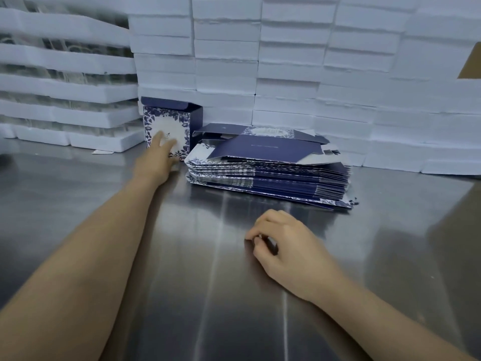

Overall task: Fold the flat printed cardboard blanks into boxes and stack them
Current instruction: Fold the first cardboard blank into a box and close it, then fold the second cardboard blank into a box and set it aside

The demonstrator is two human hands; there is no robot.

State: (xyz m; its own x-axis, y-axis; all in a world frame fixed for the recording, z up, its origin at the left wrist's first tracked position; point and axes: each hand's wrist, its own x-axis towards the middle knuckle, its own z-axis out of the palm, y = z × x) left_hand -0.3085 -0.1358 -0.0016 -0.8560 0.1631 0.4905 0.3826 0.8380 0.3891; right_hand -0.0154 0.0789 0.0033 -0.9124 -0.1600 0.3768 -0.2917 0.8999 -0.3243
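Observation:
A folded blue and white floral box (179, 118) stands upright at the back of the steel table (78, 194), its top flap open. My left hand (156, 160) reaches out to it with straight fingers touching its front face. Right of the box lies a stack of flat blue printed blanks (270, 168), the top ones lying askew. My right hand (283, 246) rests on the table in front of the stack, fingers curled, holding nothing that I can see.
White foam trays (260, 61) are stacked high in a wall along the back of the table. More foam trays (65, 84) with clear contents stand at the left. A brown cardboard corner (471, 66) shows at the right edge.

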